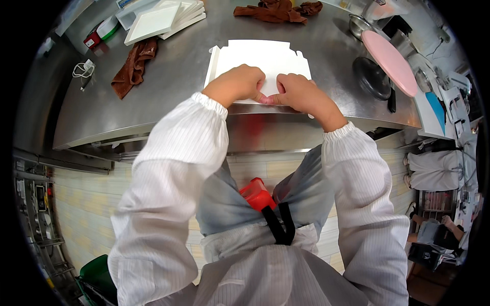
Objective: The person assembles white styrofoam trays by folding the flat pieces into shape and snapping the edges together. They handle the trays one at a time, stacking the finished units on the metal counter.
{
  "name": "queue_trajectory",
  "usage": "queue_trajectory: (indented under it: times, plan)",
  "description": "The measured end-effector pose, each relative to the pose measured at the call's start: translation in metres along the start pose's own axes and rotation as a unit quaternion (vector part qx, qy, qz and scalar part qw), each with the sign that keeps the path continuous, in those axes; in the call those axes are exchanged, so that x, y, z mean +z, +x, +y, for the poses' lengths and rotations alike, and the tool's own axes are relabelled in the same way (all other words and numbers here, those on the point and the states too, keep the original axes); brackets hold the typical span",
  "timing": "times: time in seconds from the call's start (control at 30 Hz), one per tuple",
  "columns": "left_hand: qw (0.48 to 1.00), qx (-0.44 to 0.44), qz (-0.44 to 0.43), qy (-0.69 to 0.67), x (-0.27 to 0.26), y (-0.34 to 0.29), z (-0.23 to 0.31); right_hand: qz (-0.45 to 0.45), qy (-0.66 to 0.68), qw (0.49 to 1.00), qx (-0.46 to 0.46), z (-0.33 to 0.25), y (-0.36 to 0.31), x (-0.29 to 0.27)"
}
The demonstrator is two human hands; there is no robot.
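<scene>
A white cardboard box blank (258, 55) lies on the steel table in front of me, with its left side flap turned up. My left hand (239, 84) is closed at its near edge, the fingers curled inward and the thumb pressing on the front flap. From the other side my right hand (301, 94) grips the same edge, also with curled fingers. Both thumbs meet near the middle of that edge. The part of the flap under my fingers is hidden.
Folded white cardboard trays (158, 23) are stacked at the far left, near a brown cloth (133, 71) and a white cable (84, 70). More brown cloth (270, 11) lies at the back. Rightward are a black pan (371, 76), a pink round board (390, 61) and a metal bowl (359, 25).
</scene>
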State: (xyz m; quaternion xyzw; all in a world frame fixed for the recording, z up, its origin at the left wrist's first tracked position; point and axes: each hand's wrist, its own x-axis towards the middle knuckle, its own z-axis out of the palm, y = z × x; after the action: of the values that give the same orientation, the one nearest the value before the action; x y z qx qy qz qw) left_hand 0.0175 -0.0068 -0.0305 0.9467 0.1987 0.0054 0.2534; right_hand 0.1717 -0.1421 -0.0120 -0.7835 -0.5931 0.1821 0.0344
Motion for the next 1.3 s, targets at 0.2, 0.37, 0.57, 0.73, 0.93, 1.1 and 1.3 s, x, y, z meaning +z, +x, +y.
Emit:
queue_trajectory:
  times: [0.2,0.37,0.57,0.73,0.93,1.1,1.3]
  plan:
    - [0.987,0.108,0.114,-0.04,0.027,-0.03,0.004,0.213,-0.019,0.973,-0.081,0.054,-0.023,0.019]
    - [0.966,0.205,0.159,0.008,0.023,-0.07,-0.02,0.278,-0.035,0.936,-0.212,0.08,-0.067,0.05]
    - [0.944,0.218,0.168,0.182,-0.025,-0.095,-0.057,0.331,-0.089,0.895,-0.284,0.043,-0.076,0.056]
    - [0.917,0.2,0.296,0.177,0.013,-0.1,0.009,0.397,-0.088,0.869,-0.283,0.023,-0.057,0.086]
    - [0.937,0.145,0.279,0.152,0.064,-0.105,0.04,0.392,-0.081,0.877,-0.265,-0.001,-0.055,0.078]
    - [0.953,0.086,0.275,0.09,0.048,-0.083,0.018,0.27,-0.004,0.937,-0.22,-0.002,-0.043,0.047]
    - [0.995,-0.039,0.06,-0.065,-0.009,-0.032,0.009,0.009,0.157,0.987,-0.044,-0.006,-0.007,-0.012]
